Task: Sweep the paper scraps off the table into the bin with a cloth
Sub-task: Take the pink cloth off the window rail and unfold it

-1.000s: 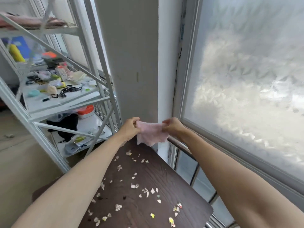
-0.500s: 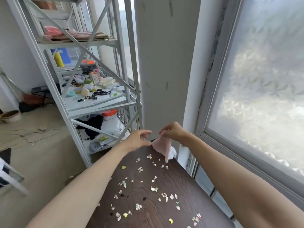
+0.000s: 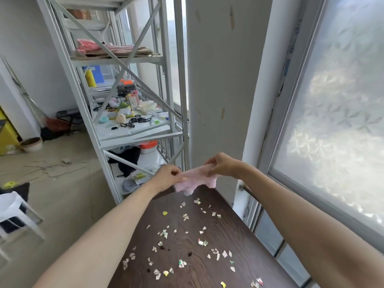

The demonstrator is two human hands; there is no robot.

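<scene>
A pink fluffy cloth (image 3: 195,180) is stretched between both hands above the far end of a dark wooden table (image 3: 234,235). My left hand (image 3: 169,176) pinches its left edge and my right hand (image 3: 223,165) pinches its upper right edge. The cloth hangs just over the table's far edge without touching the scraps. Several small paper scraps (image 3: 185,242), white, yellow and printed, lie scattered over the table top between my forearms. No bin is in view.
A white metal shelf rack (image 3: 133,134) with cluttered shelves stands left of the table's far end. A white pillar (image 3: 218,90) rises behind the table and a frosted window (image 3: 336,113) runs along the right. A white stool (image 3: 14,206) stands on the floor at the left.
My left hand has taken hold of the cloth again, and both hands now spread it out wide; half a second ago it hung bunched from the right hand alone. The view has shifted.
</scene>
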